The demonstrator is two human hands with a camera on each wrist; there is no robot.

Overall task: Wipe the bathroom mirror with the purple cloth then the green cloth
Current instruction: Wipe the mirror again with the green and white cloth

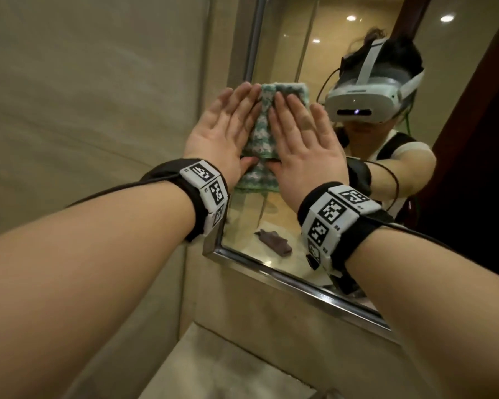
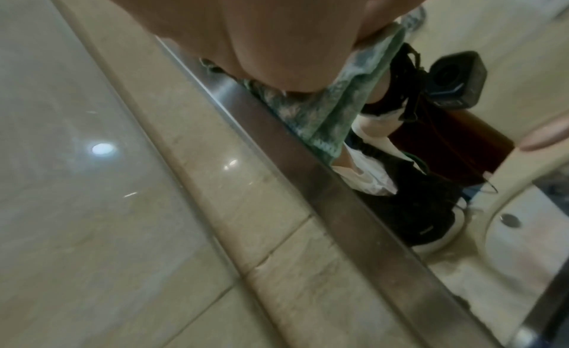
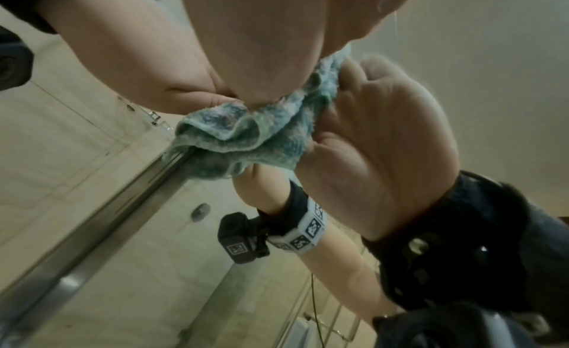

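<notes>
Both my palms are flat against the bathroom mirror [image 1: 285,44], with the green cloth [image 1: 261,139] pinned between them and the glass. My left hand [image 1: 224,131] lies on the cloth's left part, fingers straight and pointing up, close to the mirror's metal frame [image 1: 271,272] at that side — its heel shows in the left wrist view pressing the patterned green fabric [image 2: 326,114] right beside the brushed steel strip [image 2: 338,190]. My right hand [image 1: 303,139] covers the cloth's right part, fingers likewise stretched out and slightly spread; neither hand curls round the fabric, they only press it flat. In the right wrist view the cloth [image 3: 246,139] bunches in folds under the heel of my right hand [image 3: 277,49], its lower edge hanging loose over the glass. The cloth's top edge shows above my fingertips and its bottom hem below my wrists. The purple cloth [image 1: 274,243] appears only as a reflection low in the mirror — lying crumpled on the countertop, well apart from my hands. Beige stone wall tiles [image 1: 84,96] run beside the frame to the left.
</notes>
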